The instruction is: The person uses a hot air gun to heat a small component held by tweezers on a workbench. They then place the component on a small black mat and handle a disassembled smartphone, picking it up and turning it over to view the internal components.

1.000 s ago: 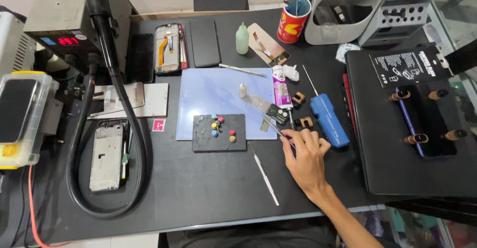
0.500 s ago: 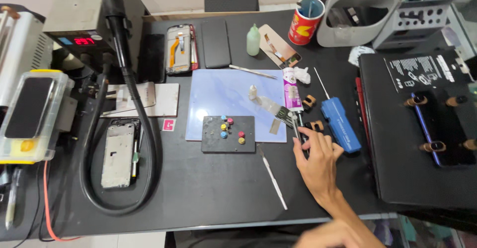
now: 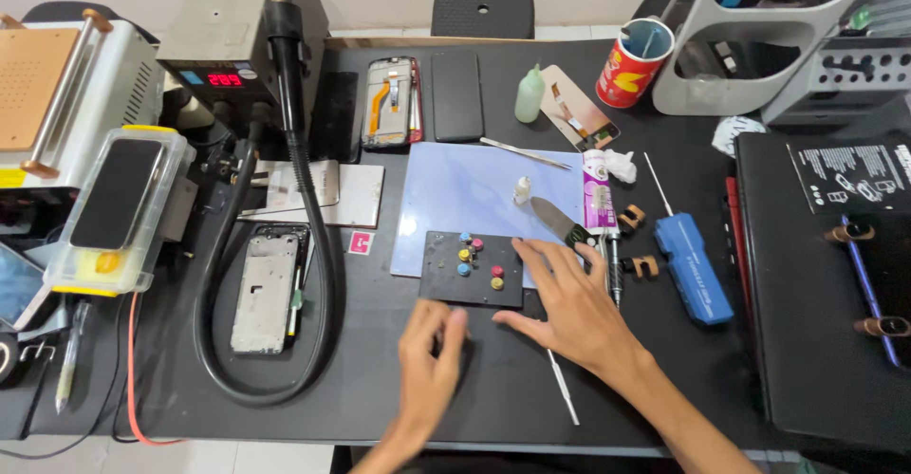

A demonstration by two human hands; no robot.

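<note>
- Black desk (image 3: 380,379), seen from above, cluttered.
- Black mat (image 3: 816,360) on the right edge, holding clips and a blue pen-like tool.
- Grey hot-air station (image 3: 242,28) top left, red display lit; its black hose (image 3: 318,275) loops down across the desk.
- Yellow-rimmed clear box (image 3: 119,208) at left with a dark phone on top.
- Pale blue mat (image 3: 474,199) at centre.
- Bare phone frame (image 3: 266,289) inside the hose loop; an opened phone (image 3: 391,102) and a black phone (image 3: 457,94) lie at top centre.
- Right hand (image 3: 569,308): open, fingers spread flat, fingertips at the right edge of the tray, gripping nothing.
- Left hand (image 3: 429,365): loosely curled, palm down, just below the tray; can't tell if it holds anything.
- Black tray (image 3: 472,270): overlaps the blue mat's lower edge, between and just above both hands; carries small coloured caps.
- Blue tool (image 3: 693,265) right of the right hand.
- Red cup (image 3: 634,61) top right.
- Glue tube (image 3: 598,194), knife (image 3: 560,223), white spudger (image 3: 563,387) near the right hand.
</note>
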